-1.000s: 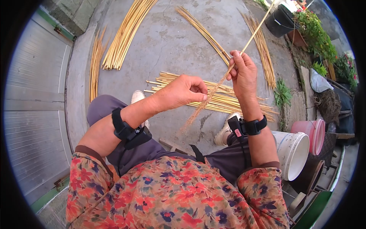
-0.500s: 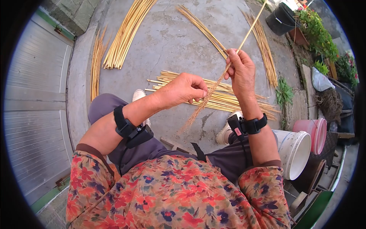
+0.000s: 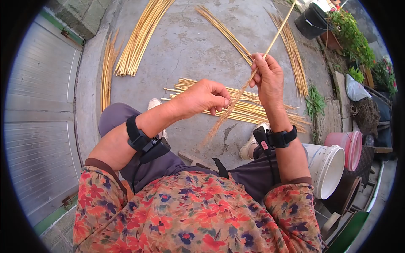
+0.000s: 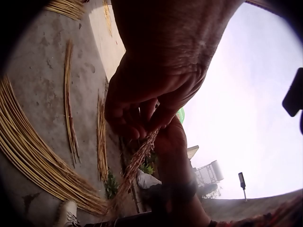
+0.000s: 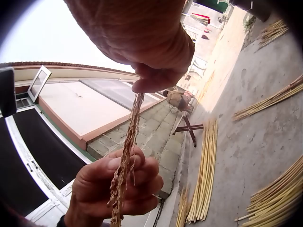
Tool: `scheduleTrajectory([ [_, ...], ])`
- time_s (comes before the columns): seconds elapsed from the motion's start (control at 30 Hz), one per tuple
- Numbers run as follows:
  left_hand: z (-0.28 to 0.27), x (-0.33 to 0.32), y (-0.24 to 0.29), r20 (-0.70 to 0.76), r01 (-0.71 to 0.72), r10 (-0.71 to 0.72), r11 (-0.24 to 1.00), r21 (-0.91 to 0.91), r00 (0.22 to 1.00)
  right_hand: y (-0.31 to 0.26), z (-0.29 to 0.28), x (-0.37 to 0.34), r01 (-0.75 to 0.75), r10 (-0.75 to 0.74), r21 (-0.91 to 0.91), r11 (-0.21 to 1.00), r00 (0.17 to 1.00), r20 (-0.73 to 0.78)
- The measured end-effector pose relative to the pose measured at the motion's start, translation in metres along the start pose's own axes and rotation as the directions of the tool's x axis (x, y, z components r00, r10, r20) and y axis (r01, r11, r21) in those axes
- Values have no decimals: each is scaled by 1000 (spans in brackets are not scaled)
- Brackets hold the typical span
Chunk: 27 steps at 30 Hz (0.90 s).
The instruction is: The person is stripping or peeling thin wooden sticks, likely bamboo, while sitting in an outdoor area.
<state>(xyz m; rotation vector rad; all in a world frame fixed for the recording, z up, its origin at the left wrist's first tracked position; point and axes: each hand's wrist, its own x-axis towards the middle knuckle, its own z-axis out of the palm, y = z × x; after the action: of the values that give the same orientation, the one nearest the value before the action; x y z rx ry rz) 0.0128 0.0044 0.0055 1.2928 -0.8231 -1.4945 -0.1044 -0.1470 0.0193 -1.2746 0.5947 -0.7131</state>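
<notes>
A long dry reed stalk [image 3: 279, 35] with a feathery seed head [image 3: 222, 119] slants across the head view. My right hand [image 3: 269, 80] pinches it between thumb and fingers, where the smooth stem meets the plume. Lower down, my left hand [image 3: 206, 99] pinches at the side of the seed head with thumb and forefinger, the other fingers curled. In the right wrist view, the brown plume [image 5: 127, 156] hangs from the right hand [image 5: 158, 78] and passes the left fingertips [image 5: 130, 161]. Below both hands a bundle of reed stalks [image 3: 244, 110] lies on the concrete.
More reed bundles lie farther out: a thick one [image 3: 141, 40], a thin one [image 3: 109, 76], another [image 3: 225, 33] and one on the right [image 3: 292, 55]. A white bucket [image 3: 327, 168], a pink bucket [image 3: 352, 147] and a black bucket [image 3: 312, 21] stand to the right. A metal door [image 3: 40, 114] is at left.
The head view has shifted slightly. My right hand still holds the reed in the same spot, and my left fingers have moved only a little at the seed head.
</notes>
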Motion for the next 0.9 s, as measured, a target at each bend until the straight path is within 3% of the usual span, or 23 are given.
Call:
scheduleTrajectory([
  [0.3,-1,-2,4,-7,-19,19,999,47,1000,-1,0,-2,2,-2,-13,1000,1000,16],
  [0.37,-1,-2,3,2,-104,108,953,284,994,-2,1,-3,-8,11,-42,999,998,55],
  [0.47,2,-1,3,-29,-59,73,940,336,997,-3,6,-7,45,-43,-44,998,998,44],
  [0.5,2,0,2,-31,-59,73,940,335,997,-3,7,-8,44,-42,-44,998,998,45],
  [0.57,0,3,-2,-53,32,-24,988,154,998,-2,8,-9,104,-104,-27,994,994,21],
  [0.7,0,4,-5,-40,32,-27,991,132,999,-5,3,-7,114,-113,-32,993,993,29],
  [0.77,2,0,-5,-7,-29,31,979,203,1000,-10,-7,1,114,-111,88,990,993,-41],
  [0.9,-6,-3,-5,78,-145,127,931,334,989,-9,-25,6,56,-50,185,981,998,-37],
])
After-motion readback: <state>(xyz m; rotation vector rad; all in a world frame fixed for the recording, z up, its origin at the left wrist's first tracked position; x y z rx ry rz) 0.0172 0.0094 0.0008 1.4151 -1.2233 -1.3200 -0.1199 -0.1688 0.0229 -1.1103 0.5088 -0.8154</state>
